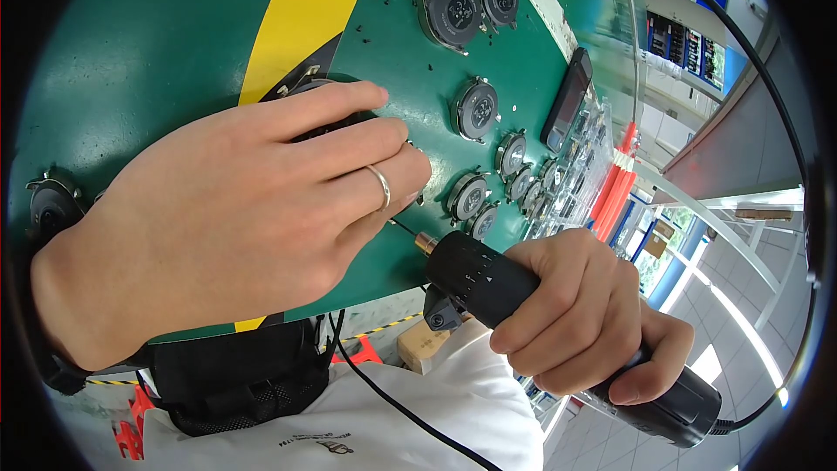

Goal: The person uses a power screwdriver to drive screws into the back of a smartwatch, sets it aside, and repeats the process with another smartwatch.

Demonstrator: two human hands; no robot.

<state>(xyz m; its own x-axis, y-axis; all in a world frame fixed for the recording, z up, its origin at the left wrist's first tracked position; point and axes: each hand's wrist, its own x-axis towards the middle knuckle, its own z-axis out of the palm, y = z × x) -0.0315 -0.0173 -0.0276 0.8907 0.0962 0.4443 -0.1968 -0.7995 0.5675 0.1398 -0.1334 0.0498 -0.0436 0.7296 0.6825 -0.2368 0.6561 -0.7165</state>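
Observation:
My left hand (244, 209), with a ring on one finger, is curled over a dark round watch case (336, 126) on the green mat (174, 26). Its fingers cover most of the case; a metal lug shows above them. In my right hand (584, 314) is a black electric screwdriver (484, 275), gripped around its body. The thin bit points toward the left fingertips, and whatever its tip meets is hidden or too small to tell.
Several round watch cases, among them one case (477, 111) and a larger case (451, 10), lie to the right. Another case (54, 205) sits beside my left wrist. Tiny black screws (366, 28) are scattered farther back. A dark phone-like device (568, 100) lies near clear trays (580, 153).

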